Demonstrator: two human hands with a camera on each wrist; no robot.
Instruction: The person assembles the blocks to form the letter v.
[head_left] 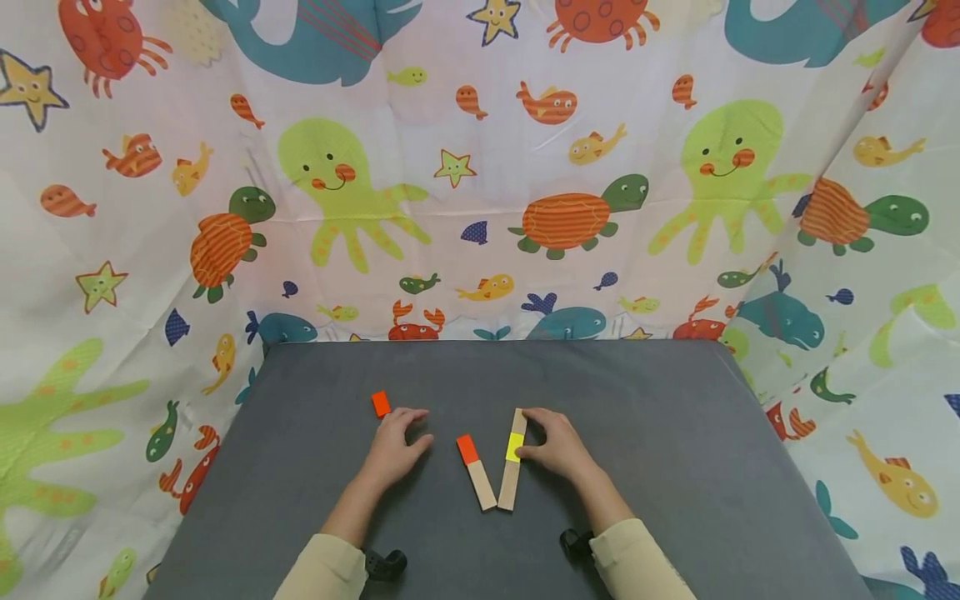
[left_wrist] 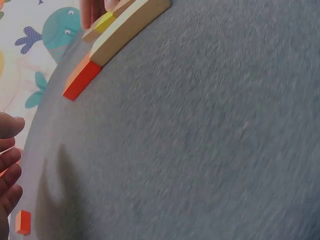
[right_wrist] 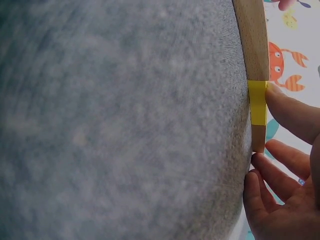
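Observation:
Two rows of blocks meet in a V on the grey table. The right row has a long natural wood block (head_left: 508,486), a yellow block (head_left: 515,447) and a small natural wood block (head_left: 518,421). My right hand (head_left: 558,446) touches this row from the right, thumb at the yellow block and fingertips by the small block's far end. The left row joins an orange block (head_left: 467,449) to a long natural wood block (head_left: 482,486). My left hand (head_left: 392,447) holds nothing, its fingers loosely bent near a separate orange block (head_left: 381,404).
The grey cloth-covered table (head_left: 645,392) runs back to a curtain (head_left: 465,250) printed with sea animals, which also hangs at both sides. Dark straps (head_left: 386,566) sit at both wrists, below light sleeves (head_left: 326,571).

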